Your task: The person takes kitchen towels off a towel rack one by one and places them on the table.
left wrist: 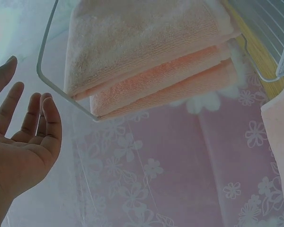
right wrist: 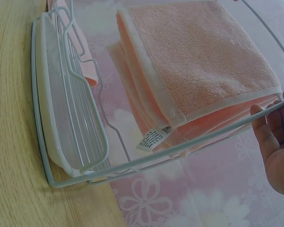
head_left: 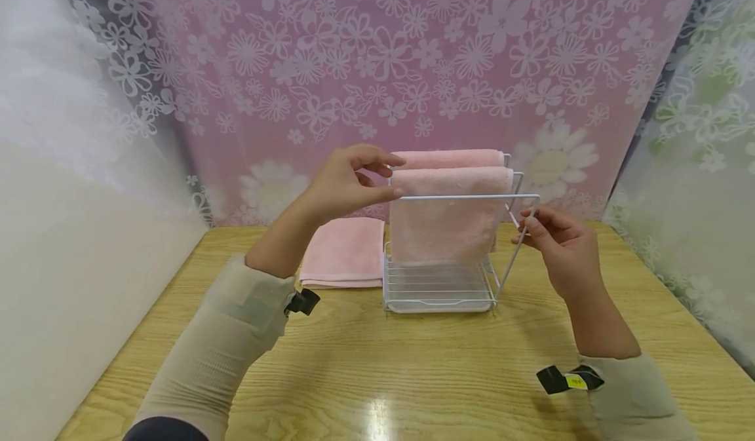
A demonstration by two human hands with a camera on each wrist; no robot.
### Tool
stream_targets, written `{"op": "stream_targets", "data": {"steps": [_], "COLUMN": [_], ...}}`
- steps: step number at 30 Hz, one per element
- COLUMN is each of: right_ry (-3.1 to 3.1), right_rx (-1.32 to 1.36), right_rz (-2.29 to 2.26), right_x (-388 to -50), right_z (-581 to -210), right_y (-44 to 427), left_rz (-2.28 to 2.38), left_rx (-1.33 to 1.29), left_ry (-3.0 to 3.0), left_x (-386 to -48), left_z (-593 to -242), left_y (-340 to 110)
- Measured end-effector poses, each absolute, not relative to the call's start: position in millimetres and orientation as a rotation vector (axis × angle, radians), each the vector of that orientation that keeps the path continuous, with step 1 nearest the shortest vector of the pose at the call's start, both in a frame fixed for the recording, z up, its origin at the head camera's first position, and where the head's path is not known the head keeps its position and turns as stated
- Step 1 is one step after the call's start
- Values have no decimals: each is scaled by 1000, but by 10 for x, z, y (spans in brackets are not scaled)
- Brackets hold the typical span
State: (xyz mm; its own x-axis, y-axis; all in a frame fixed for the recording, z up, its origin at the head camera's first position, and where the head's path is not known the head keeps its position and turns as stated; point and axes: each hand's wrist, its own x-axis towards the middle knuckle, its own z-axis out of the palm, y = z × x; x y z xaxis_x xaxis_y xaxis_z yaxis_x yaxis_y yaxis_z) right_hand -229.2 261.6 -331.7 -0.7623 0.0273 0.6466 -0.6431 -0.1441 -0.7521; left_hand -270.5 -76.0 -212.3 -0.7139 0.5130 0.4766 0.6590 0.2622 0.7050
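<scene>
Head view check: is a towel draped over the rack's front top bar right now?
No, the front top bar is bare, and the nearest hanging pink towel drapes from the bar behind it.

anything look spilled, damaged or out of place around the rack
Nothing looks spilled or damaged. One small thing: a printed white label pokes out below the edge of the towels hanging on the wire rack, breaking their otherwise neat look.

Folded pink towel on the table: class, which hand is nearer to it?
Left. The left hand is raised by the left end of the white wire rack, the same side as that folded pink towel; the right hand holds the rack at its right end.
</scene>
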Motion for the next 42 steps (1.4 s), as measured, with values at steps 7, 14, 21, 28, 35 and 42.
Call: {"op": "stream_targets", "data": {"steps": [7, 14, 21, 28, 35, 42], "right_ry": [-1681, -1656, -1663, -1682, -1664, -1658], "right_rx": [675, 693, 695, 683, 700, 705], "right_rz": [1951, 1987, 1968, 1951, 1976, 1977], "right_x": [-2284, -2267, -2269, -2274, -2268, -2277], "right_z": [-3316, -3316, -3312, -3313, -3312, -3320], "right_y": [2617, 2615, 2606, 2608, 2606, 2610], "left_rz": [-1475, -1433, -1386, -1307, -1180, -1048], "left_rx": [-1143, -1153, -1157, -1172, -1182, -1167], "left_ry": [-2352, -2394, -2431, -2481, -2504, -2557], "left_x": [-2738, -2775, -2802, -2838, -2882, -2981], "left_z": [-2089, -2054, -2036, -2021, -2000, -1979], "left_y": [-670, -591, -508, -429, -350, -270]}}
